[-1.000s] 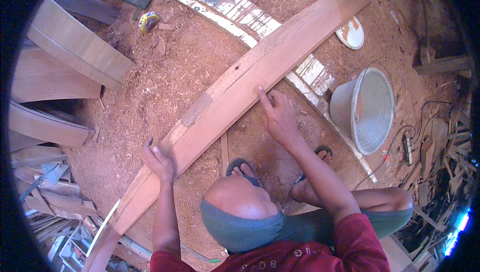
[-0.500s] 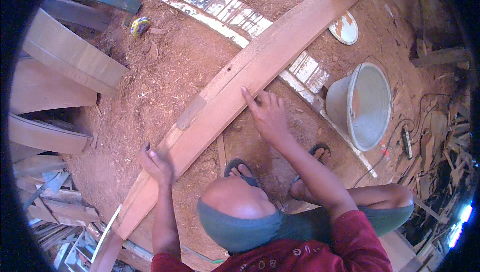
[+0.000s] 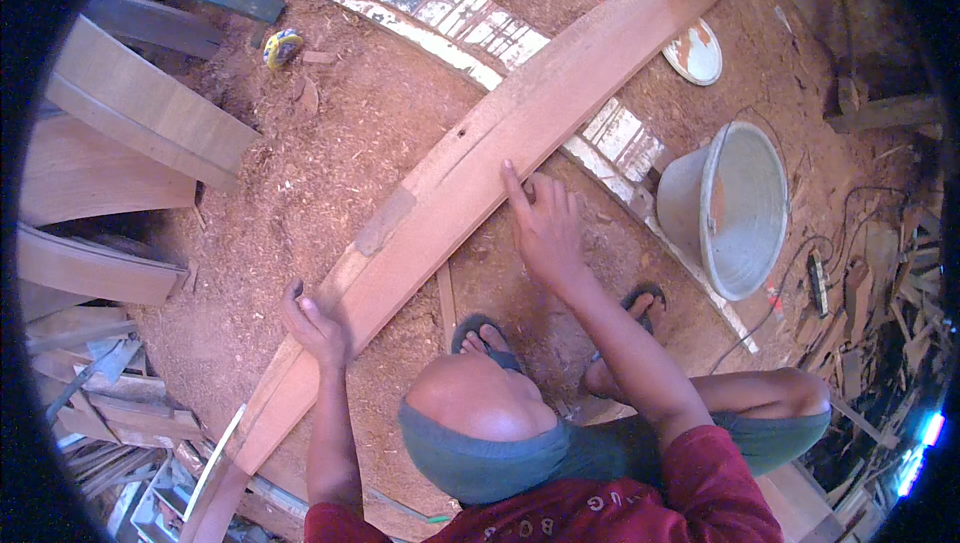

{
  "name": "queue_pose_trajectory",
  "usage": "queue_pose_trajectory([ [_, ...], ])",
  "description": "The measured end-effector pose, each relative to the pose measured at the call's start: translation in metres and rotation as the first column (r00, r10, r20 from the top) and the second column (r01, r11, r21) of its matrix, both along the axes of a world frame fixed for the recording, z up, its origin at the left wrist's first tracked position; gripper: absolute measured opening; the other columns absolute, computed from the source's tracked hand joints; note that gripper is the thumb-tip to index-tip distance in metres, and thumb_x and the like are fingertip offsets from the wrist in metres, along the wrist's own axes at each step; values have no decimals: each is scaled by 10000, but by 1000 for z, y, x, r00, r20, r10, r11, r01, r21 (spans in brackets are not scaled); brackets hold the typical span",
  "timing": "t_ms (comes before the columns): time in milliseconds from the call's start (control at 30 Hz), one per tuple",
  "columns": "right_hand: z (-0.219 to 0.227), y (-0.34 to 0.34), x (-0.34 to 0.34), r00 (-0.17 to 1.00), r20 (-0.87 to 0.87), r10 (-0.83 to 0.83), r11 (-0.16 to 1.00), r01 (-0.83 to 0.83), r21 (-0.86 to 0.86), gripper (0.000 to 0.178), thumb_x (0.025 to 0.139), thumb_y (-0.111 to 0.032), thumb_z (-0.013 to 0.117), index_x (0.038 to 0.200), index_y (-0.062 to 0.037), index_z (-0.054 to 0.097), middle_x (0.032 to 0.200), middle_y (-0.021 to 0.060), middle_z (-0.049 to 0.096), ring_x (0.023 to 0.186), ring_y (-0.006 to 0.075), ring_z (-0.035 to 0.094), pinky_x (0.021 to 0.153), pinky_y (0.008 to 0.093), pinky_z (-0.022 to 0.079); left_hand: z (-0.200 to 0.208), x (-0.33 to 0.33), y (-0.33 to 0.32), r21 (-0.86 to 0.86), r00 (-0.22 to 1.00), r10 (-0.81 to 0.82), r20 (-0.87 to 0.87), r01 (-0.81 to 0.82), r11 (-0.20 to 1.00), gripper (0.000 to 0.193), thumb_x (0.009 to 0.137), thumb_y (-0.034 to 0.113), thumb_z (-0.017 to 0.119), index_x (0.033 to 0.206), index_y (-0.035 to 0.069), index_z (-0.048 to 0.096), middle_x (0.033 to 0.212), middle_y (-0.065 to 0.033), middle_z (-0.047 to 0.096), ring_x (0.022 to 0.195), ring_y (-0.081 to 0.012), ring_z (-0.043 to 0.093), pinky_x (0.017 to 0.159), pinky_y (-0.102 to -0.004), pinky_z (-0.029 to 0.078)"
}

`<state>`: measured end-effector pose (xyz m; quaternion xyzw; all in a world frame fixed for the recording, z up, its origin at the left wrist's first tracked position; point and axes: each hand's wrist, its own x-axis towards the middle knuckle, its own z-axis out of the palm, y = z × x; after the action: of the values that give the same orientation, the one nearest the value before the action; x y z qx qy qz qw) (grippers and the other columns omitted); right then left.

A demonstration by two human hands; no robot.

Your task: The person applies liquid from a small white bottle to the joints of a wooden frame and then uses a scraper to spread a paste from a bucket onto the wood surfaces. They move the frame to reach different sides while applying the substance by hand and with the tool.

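Note:
A long, slightly curved reddish-brown wooden plank (image 3: pixel 455 198) runs diagonally from lower left to upper right, with a greyish patch and a small dark hole along its far side. My left hand (image 3: pixel 320 331) grips its lower-left part, thumb and a fingertip showing over the wood; the other fingers are partly hidden. Along the near edge at mid-length, my right hand (image 3: pixel 550 228) lies with its index finger stretched onto the plank's face. Its other fingers bend loosely by the edge, and the thumb is hidden. Under the plank crosses a board with flaking white paint (image 3: pixel 455 18).
A grey bucket (image 3: pixel 690 193) lies tipped at the right, near a round white lid (image 3: pixel 695 53). Curved wooden pieces (image 3: pixel 150 93) stand at the left; a yellow-and-blue tape measure (image 3: pixel 282 48) lies nearby. Wood scraps (image 3: pixel 880 343) and a cable border the right. Sawdust covers the ground.
My right hand has slid slightly up and right along the plank, index finger still on its face. My left hand keeps its hold. The whole view has shifted a little.

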<state>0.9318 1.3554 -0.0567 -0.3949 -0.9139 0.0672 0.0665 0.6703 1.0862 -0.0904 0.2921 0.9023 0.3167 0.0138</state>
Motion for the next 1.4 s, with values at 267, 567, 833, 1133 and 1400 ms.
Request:
queue_pose_trajectory([
  [267, -2, 0, 3, 998, 57, 8, 1000, -7, -19, 687, 837, -83, 540, 1498, -213, 399, 1044, 111, 517, 916, 274, 499, 763, 402, 399, -1, -1, 1, 12, 1000, -2, 13, 1, 1000, 407, 1008, 274, 386, 1232, -22, 553, 1150, -205, 602, 1093, -350, 554, 982, -431, 387],
  [567, 10, -11, 2, 974, 178, 141, 990, -132, -59, 772, 833, -88, 555, 1536, -290, 308, 996, 92, 518, 897, 265, 504, 749, 410, 400, 4, 5, 3, -30, 999, 24, 31, -23, 999, 413, 1007, 274, 391, 1238, -30, 549, 1164, -203, 593, 1098, -337, 549, 982, -428, 394],
  [833, 0, 6, 7, 959, 274, -72, 997, 81, -21, 846, 813, -117, 602, 1557, -282, 236, 930, 78, 523, 896, 247, 528, 752, 402, 422, 1, 0, 1, -20, 999, 7, 37, -6, 1000, 453, 1009, 323, 395, 1226, -45, 545, 1143, -215, 598, 1065, -343, 568, 966, -436, 408],
  [1133, -10, 18, 20, 981, 155, -115, 986, 132, -102, 986, 741, -226, 720, 1565, -152, 183, 970, 100, 551, 890, 284, 559, 761, 433, 478, 4, 3, 6, -34, 999, -12, 33, 13, 999, 419, 993, 271, 400, 1228, -45, 545, 1138, -216, 602, 1074, -342, 569, 967, -429, 409],
  [1400, 3, 27, 5, 956, 290, -46, 947, 134, -293, 1056, 758, -253, 740, 1567, -117, 75, 975, 143, 646, 878, 317, 642, 759, 451, 516, 2, 1, 5, -40, 999, -14, 38, 15, 999, 410, 991, 256, 401, 1229, -45, 545, 1140, -216, 600, 1075, -330, 571, 960, -429, 423],
])
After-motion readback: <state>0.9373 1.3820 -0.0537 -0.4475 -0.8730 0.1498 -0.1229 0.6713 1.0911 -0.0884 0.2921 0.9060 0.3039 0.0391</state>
